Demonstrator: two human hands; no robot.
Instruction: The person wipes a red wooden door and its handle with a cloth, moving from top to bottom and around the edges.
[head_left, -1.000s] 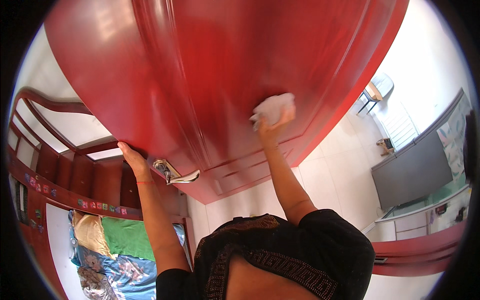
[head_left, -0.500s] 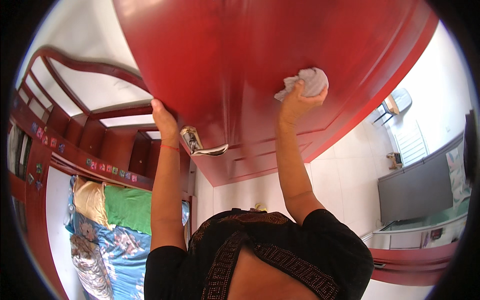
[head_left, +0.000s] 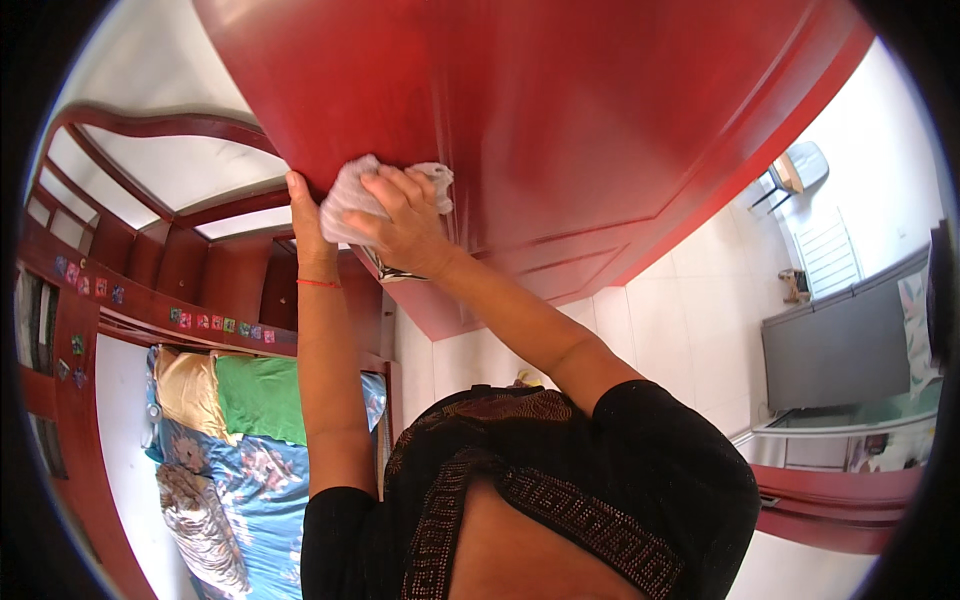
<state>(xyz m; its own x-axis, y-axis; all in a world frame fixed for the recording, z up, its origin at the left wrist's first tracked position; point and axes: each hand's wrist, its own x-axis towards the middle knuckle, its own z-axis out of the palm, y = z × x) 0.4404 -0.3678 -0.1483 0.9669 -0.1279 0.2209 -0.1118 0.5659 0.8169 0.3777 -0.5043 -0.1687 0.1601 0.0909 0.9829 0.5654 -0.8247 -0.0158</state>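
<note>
A glossy red door (head_left: 560,130) with raised panels fills the upper middle. My right hand (head_left: 400,215) presses a crumpled whitish cloth (head_left: 350,200) flat on the door, close to its left edge. Just below the cloth, part of the metal door handle (head_left: 400,272) shows; my right hand and the cloth hide the rest. My left hand (head_left: 312,230) grips the door's left edge, thumb pointing up, its other fingers hidden behind the door. A red string circles my left wrist.
On the left stands a dark red wooden bed frame (head_left: 215,285) with shelves and small stickers. Bedding (head_left: 265,480) with a green pillow (head_left: 262,398) lies below it. Right of the door are pale floor tiles (head_left: 690,340), a chair (head_left: 795,175) and a grey cabinet (head_left: 835,350).
My right hand has slid the cloth left and slightly down across the door, from its middle to beside my left hand, over the handle. My left hand still holds the door edge.
</note>
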